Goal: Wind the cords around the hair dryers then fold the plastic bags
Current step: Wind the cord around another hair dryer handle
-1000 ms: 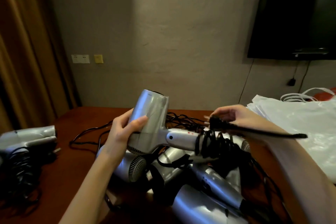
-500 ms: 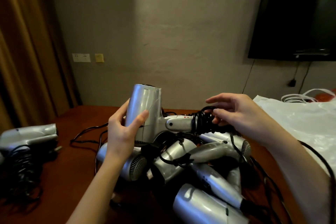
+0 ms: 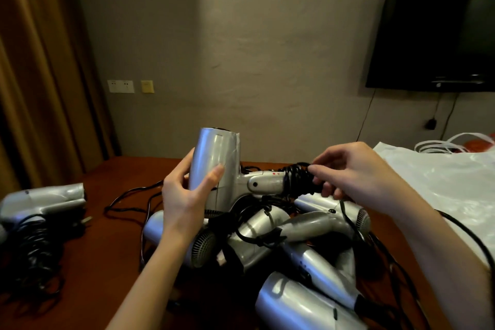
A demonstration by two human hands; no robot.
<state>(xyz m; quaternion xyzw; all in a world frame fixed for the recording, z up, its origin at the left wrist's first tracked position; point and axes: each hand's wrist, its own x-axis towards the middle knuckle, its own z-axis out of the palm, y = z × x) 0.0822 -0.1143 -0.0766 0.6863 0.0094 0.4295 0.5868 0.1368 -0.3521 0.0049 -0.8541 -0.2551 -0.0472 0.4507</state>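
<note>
My left hand (image 3: 184,195) grips the barrel of a silver hair dryer (image 3: 217,161), nozzle up, handle pointing right. A black cord (image 3: 297,179) is coiled around that handle. My right hand (image 3: 353,171) pinches the cord at the coil, and a loose length runs down under my right forearm. Below lies a pile of silver hair dryers (image 3: 289,244) with tangled cords. White plastic bags (image 3: 442,185) lie at the right.
A wound hair dryer (image 3: 42,201) with its black cord lies at the left on the red-brown table (image 3: 112,244). Loose cords trail across the table behind the pile. A wall-mounted television (image 3: 434,35) hangs at upper right, curtains at left.
My right hand carried the cord from a stretched-out position in to the handle, adding turns to the coil. My left hand raised the dryer slightly and kept its grip.
</note>
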